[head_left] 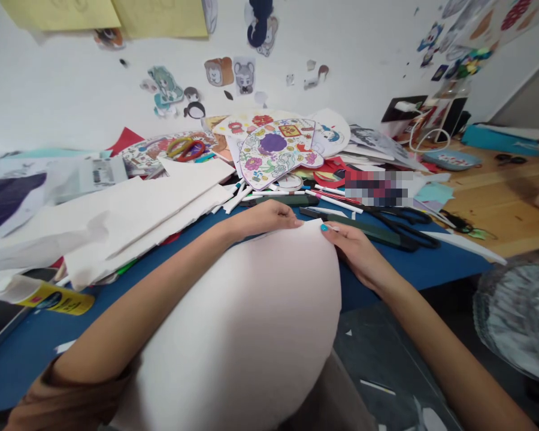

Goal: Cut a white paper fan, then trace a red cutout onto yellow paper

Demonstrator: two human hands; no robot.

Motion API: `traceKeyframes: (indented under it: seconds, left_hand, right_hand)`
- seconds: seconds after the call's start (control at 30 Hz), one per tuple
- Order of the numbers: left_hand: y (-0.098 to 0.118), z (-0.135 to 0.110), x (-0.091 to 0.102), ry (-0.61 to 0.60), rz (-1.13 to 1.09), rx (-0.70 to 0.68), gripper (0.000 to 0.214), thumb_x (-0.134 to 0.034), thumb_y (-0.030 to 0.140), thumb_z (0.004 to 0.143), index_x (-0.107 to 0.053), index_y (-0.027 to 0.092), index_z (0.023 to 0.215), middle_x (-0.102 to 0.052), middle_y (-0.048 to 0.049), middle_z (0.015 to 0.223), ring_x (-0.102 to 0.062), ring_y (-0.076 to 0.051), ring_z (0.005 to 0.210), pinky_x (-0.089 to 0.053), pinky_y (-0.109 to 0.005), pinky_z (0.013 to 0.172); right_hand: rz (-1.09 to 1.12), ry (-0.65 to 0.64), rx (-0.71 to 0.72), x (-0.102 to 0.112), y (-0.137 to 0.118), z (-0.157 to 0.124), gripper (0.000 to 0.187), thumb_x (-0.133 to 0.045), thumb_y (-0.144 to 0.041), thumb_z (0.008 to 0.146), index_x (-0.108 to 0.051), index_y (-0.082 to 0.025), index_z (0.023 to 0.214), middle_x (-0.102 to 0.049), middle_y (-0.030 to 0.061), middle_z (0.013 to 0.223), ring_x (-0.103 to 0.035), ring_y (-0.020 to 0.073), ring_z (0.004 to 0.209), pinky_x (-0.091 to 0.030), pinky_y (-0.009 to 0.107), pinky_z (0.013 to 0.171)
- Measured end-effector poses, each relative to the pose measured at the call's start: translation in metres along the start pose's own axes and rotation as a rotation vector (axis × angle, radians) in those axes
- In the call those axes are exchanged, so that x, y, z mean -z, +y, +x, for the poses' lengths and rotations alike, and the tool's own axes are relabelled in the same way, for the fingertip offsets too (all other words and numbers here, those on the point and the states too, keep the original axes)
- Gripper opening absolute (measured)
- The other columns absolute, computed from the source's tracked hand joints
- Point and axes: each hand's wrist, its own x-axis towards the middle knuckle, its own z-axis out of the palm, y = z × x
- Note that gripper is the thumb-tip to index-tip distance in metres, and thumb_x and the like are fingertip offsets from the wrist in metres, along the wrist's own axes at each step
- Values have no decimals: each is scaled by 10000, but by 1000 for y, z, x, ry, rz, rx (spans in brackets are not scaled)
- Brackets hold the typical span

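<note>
Both of my grips (263, 218) were at the top of a large, pale pink, curved paper sheet (238, 317) that lay on a dark blue surface (36, 371) and ran past its near edge. My right grip (357, 254) was closed on the sheet's edge near its pointed corner, with my teal-painted thumbnail (324, 227) on top. My left grip lay just beside that corner with its fingertips (296, 222) at the edge, though I could not tell whether it was clenched or only resting.

Directly beyond my right grip, a long dark green strip (363, 230) lay beside black-handled steel scissors (404, 227). Thin white marker pens (238, 197) were scattered just past my left fingertips, between me and a fan-shaped paper drawing with a purple flower (273, 149). A heap of torn white paper sheets (139, 221) rose to my left and crowded the blue surface, and a glue stick with a yellow label (49, 296) lay near its left edge. Red and yellow rings (186, 148) sat on a patterned paper further back. One patch among the papers (377, 188) was too blurred to read. To the right stretched a honey-coloured wooden surface (498, 203), and a mottled grey-and-white rounded object (516, 317) sat low beside my right arm (453, 365).
</note>
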Motion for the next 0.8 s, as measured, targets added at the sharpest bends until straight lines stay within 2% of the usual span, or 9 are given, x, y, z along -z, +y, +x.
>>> traceKeyframes:
  seconds: [0.23,0.37,0.43,0.53,0.6,0.63,0.7,0.77,0.8]
  left_hand:
    - [6,-2,-12,59,-276,257,308,-528,304,864,-543,125,613,-537,4,551,-466,-77,449,-357,-215,471]
    - [3,1,-17,81,-268,290,304,-501,271,884,-539,120,623,-530,2,557,-464,-77,446,-356,-212,458]
    - [-2,5,-13,184,-221,258,286,-469,202,888,-513,121,618,-495,14,545,-440,-63,440,-345,-196,452]
    - [-9,7,6,377,-155,195,302,-345,124,912,-459,142,632,-376,56,504,-353,-39,401,-312,-174,434]
    - [-10,3,21,403,-140,188,291,-319,124,915,-483,146,675,-354,63,502,-333,-44,386,-285,-178,410]
    - [-9,0,27,362,-130,195,268,-346,122,902,-521,138,700,-396,51,519,-352,-47,395,-280,-183,404]
    - [-4,-8,35,165,-81,210,196,-438,116,850,-611,118,757,-537,2,626,-421,-56,450,-300,-190,414]
    - [0,-13,35,-44,-11,198,148,-528,179,813,-663,122,790,-605,-27,733,-450,-62,501,-329,-196,444]
    - [2,-14,32,-105,25,182,159,-564,247,806,-669,130,782,-605,-22,731,-447,-64,512,-334,-196,458]
  right_hand:
    - [-33,-3,14,1,4,1,440,-671,-586,661,-628,-180,825,-661,43,849,-563,170,733,-399,279,669]
    - [-44,4,14,1,6,3,455,-675,-596,651,-629,-178,825,-659,41,807,-565,172,721,-401,283,667]
    - [-47,7,15,2,6,3,460,-677,-599,646,-631,-177,824,-660,44,805,-570,179,728,-404,289,674]
    - [-43,4,15,3,7,2,449,-672,-589,659,-634,-177,834,-666,52,832,-581,184,738,-410,297,687]
    - [-31,2,10,4,7,1,438,-666,-578,676,-636,-177,847,-669,52,839,-586,180,733,-413,296,688]
    - [-25,3,6,4,7,1,434,-666,-574,681,-637,-177,852,-670,51,835,-588,178,729,-413,293,685]
    - [-18,12,1,4,6,0,433,-675,-571,677,-641,-177,853,-670,46,822,-588,174,720,-413,287,676]
    - [-18,18,-3,3,6,0,437,-684,-572,668,-646,-178,852,-669,41,813,-585,170,716,-412,282,669]
    - [-19,20,-2,3,6,0,441,-684,-576,665,-648,-179,853,-668,39,811,-582,168,715,-411,280,666]
